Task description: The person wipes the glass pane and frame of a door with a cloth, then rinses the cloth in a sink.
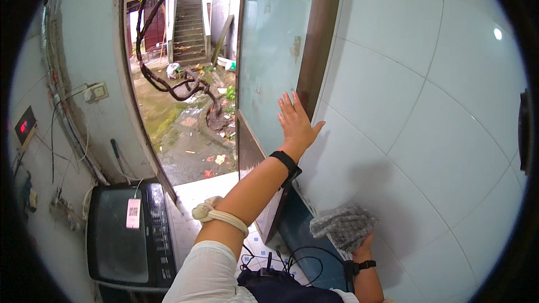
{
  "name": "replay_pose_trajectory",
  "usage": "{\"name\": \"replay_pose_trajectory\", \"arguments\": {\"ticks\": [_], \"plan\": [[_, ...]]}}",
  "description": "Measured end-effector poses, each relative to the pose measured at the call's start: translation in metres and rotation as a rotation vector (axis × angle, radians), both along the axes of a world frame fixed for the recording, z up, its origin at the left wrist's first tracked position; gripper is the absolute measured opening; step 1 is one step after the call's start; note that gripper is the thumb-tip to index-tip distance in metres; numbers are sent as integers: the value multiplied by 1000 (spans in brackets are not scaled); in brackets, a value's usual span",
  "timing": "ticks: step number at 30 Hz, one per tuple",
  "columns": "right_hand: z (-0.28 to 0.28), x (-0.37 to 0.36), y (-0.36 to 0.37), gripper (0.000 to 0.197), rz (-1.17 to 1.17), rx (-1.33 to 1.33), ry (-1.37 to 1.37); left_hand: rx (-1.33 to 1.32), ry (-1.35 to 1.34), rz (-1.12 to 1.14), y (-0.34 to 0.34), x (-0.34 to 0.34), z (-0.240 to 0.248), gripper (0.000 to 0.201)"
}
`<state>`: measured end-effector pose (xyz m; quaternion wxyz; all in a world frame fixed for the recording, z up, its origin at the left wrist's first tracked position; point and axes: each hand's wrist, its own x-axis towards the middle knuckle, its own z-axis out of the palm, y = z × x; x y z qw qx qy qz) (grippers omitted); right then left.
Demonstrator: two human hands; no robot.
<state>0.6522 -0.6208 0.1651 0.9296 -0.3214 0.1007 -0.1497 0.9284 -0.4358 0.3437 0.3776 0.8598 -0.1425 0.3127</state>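
My left hand (297, 122) reaches up with its fingers spread, at the brown edge of an open door (275, 39) with a frosted glass pane. Whether the palm presses on the door cannot be made out. A black band circles that wrist, and a pale knotted cloth tie (216, 213) sits around the forearm. Lower down, my right hand (364, 245) grips a crumpled grey cloth (345, 226) beside the white tiled wall (404, 123). The cloth hides most of its fingers. That wrist also wears a black band.
A black-topped washing machine (118, 230) stands at lower left with a phone (133, 213) on its lid. Black cables (314, 249) hang near my body. Beyond the doorway lie a yard (185, 140), a bare twisted branch (163, 81) and stone steps (189, 22).
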Motion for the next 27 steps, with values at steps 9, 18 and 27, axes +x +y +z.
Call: {"name": "replay_pose_trajectory", "arguments": {"ticks": [9,18,27], "plan": [[4,24,5,67,18,-27,-58,-100,-182,-63,1,45,4,108],[13,101,9,60,161,113,-22,-183,-317,-190,101,37,-5,97],[15,188,55,61,637,-15,-308,-564,-310,104,241,24,-40,39]]}}
